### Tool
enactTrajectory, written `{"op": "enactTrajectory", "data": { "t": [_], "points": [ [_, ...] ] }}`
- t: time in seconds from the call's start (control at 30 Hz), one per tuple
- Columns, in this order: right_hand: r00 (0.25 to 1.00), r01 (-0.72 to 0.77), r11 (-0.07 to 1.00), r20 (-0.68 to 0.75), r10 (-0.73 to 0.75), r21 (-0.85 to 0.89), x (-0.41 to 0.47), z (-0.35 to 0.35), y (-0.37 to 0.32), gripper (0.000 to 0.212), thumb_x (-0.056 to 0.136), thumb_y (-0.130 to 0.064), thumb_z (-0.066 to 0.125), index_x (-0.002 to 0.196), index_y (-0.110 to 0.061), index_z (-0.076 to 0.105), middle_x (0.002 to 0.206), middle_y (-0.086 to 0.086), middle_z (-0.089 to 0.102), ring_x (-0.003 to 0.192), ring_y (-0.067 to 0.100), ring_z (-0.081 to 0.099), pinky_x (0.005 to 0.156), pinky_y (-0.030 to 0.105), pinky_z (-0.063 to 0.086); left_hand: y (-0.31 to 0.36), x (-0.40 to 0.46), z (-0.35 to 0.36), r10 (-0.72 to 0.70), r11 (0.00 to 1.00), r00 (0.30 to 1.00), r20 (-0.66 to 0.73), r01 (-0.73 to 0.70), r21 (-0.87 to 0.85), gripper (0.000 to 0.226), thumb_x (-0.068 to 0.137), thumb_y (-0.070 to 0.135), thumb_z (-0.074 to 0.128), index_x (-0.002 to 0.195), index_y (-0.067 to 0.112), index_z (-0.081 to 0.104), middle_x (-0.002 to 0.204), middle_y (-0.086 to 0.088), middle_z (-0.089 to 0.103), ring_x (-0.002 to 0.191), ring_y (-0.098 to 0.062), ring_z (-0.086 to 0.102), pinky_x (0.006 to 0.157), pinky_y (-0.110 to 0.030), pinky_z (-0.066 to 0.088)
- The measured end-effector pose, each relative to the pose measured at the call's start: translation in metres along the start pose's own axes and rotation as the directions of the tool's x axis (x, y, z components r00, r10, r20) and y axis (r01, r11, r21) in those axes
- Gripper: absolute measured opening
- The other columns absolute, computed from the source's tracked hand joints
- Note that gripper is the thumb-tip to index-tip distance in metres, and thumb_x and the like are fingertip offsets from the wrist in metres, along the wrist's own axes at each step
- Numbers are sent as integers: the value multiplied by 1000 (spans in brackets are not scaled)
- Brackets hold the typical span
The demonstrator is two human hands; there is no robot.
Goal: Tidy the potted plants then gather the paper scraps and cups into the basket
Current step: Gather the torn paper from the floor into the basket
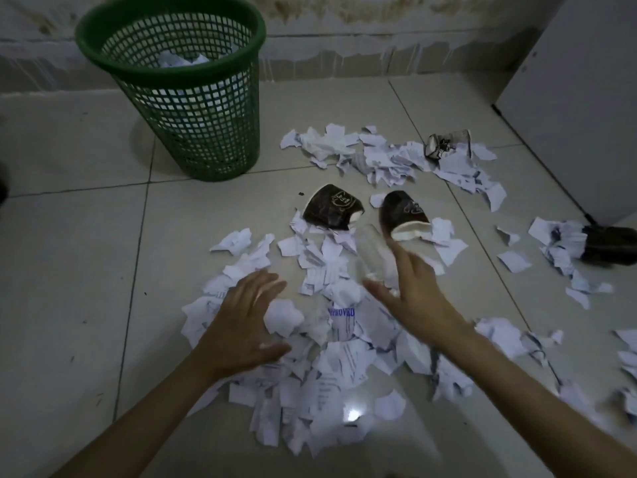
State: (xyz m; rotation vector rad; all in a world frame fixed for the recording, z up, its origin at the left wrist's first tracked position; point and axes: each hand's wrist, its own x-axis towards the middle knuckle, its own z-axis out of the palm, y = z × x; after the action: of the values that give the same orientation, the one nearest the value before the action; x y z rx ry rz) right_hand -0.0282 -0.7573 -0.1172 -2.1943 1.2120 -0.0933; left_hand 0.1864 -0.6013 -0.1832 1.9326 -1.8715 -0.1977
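Paper scrap [342, 313] between hands reads "APPROVED".

Glossy floor tiles [86, 236] — crumpled matt paper scraps [344, 360], green plastic mesh basket [206, 132].

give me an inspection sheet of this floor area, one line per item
surface: pale tiled floor, dim light.
job's things: green plastic mesh basket upright, crumpled paper inside; torn white paper scraps strewn across tiles; two crushed dark brown paper cups lying on their sides; clear plastic cup by the right hand; crushed patterned cup further back.
clutter: dark object at right edge, unclear.
grippers: left hand open over scraps; right hand at the clear cup, grip unclear from blur.
cables: nothing seen.
surroundings: stained wall, white cabinet at right.
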Motion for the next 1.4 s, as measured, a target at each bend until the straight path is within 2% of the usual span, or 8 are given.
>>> {"op": "enactTrajectory", "data": {
  "t": [0.17, 0.33, 0.47, 0.57, 0.7, 0.97, 1.17, 1.4],
  "points": [
    [961, -76, 992, 256, 100, -104, -46, 56, 24, 74, 93, -53, 33, 146, -30, -14, 156, 8, -20, 140, 31, -25, 115, 48, -6, 16, -51, 17, 169, 953, 932, 321, -237, 187, 108, 68, 86, 36, 148, 16, 18, 155, -13, 18, 145, -26, -6, 112, -40, 1],
    [985, 86, 996, 153, -84, -5, -39, 82, 6, 72, 90, -59, 32, 145, -37, -9, 157, 0, -17, 135, 15, -32, 114, 42, -10, 31, -25, 29, 69, 957, 978, 197, -121, 264, 89, 75, 79, 31, 142, 21, 29, 146, -18, 36, 143, -28, 2, 112, -48, 17],
    [988, 153, 987, 19, -155, 56, -18, 71, 9, 83, 80, -65, 45, 136, -46, -13, 157, 2, -13, 133, 15, -32, 115, 48, -3, 23, -26, 20, -174, 968, 985, 0, 171, 186, 80, 84, 73, 10, 142, 20, 28, 146, -21, 34, 138, -37, 20, 111, -57, 19],
    [959, 213, 973, 210, -192, -85, -2, 76, 3, 107, 75, -67, 54, 131, -38, -32, 154, 8, -23, 134, 26, -35, 113, 56, -5, 23, -25, 18, -612, 786, 784, -101, 617, 28, 94, 82, 71, -9, 146, 11, 25, 150, -25, 25, 142, -42, 14, 113, -58, 15],
    [944, 270, 961, 215, -250, -64, 1, 92, -5, 118, 66, -74, 56, 129, -41, -38, 153, 6, -27, 133, 25, -38, 111, 53, -11, 22, -21, 26, -580, 788, 814, 21, 568, -239, 97, 62, 87, -15, 141, 30, -3, 158, -3, -3, 143, -13, -13, 118, -34, 1],
    [906, 374, 910, 279, -318, -177, 35, 91, -16, 127, 60, -74, 64, 129, -41, -37, 149, 13, -34, 130, 35, -41, 105, 62, -14, 26, 11, 37, -676, 673, 730, -105, 552, -492, 85, 75, 80, -3, 143, 32, 14, 153, 8, 6, 144, -11, 1, 114, -27, 6],
    [849, 521, 825, 230, -476, -218, 34, 122, -11, 104, 68, -70, 60, 138, -37, -10, 156, 17, -4, 138, 32, -26, 106, 51, -25, 33, 27, 53, -657, 540, 753, -21, 451, -711, 46, 98, 27, 26, 143, 19, 26, 150, -2, 31, 139, -14, 30, 113, -24, 23],
    [860, 510, 853, 53, -507, -115, 36, 113, -8, 82, 75, -60, 61, 141, -18, 37, 138, 5, 48, 129, 26, 41, 107, 41, 25, 24, 38, 50, -662, 556, 746, -73, 422, -716, 44, 97, 31, 34, 136, 14, 40, 132, -3, 45, 121, -9, 42, 96, -8, 29]
  ]
}}
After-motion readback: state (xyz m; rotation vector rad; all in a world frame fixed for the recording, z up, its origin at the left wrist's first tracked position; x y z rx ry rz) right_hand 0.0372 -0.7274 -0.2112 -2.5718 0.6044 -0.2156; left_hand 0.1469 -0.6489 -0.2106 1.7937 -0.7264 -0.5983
